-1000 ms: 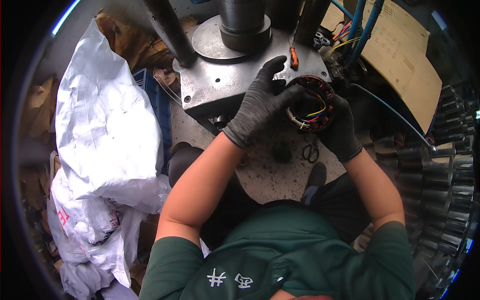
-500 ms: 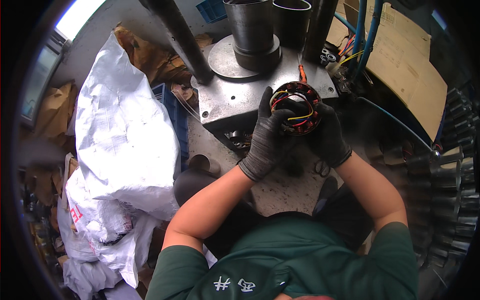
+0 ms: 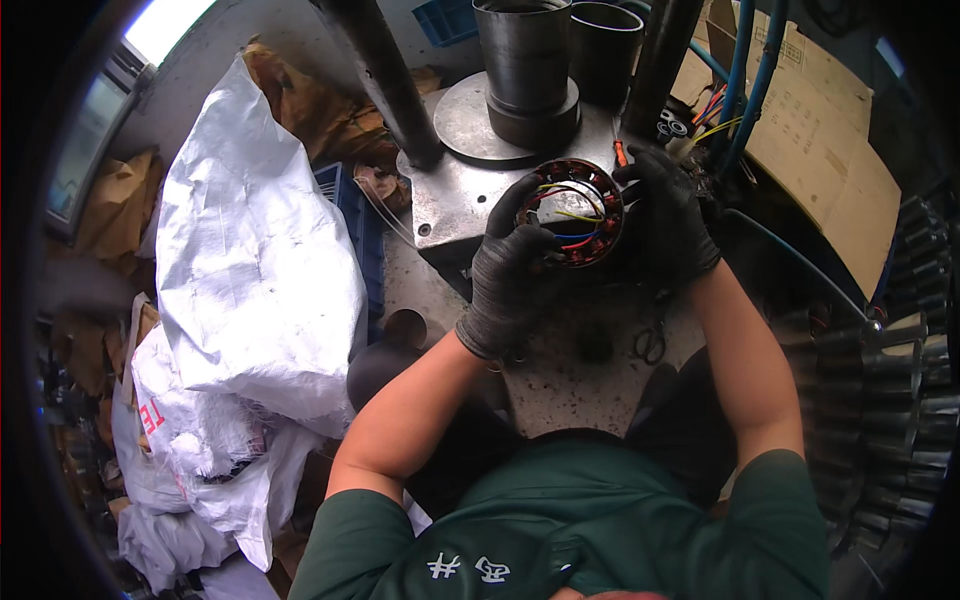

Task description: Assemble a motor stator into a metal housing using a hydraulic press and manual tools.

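My left hand point(image 3: 505, 270), in a dark grey knit glove, grips a motor stator point(image 3: 608, 232) by its left side. The stator is a ring with copper-coloured windings; yellow, red and blue wires curl across its opening. My right hand point(image 3: 672, 215), gloved alike, is just off the ring's right side, its fingers bent and apart, with nothing visible in them. Close to its fingertips, an orange-handled screwdriver point(image 3: 620, 153) lies on the steel press table point(image 3: 455, 205). The palm of the right hand is hidden.
A steel cylinder point(image 3: 523, 60) stands on a round plate between press columns point(image 3: 375, 80). White sacks point(image 3: 260, 260) and a blue crate point(image 3: 362, 240) are at left. Scissors point(image 3: 649, 345) lie on the floor. Cardboard point(image 3: 810, 150) and stacked metal sleeves point(image 3: 890, 390) fill the right.
My right hand has come off the stator and moved up and right towards the screwdriver. My left hand keeps the stator, now slightly farther left. The view has shifted a little.
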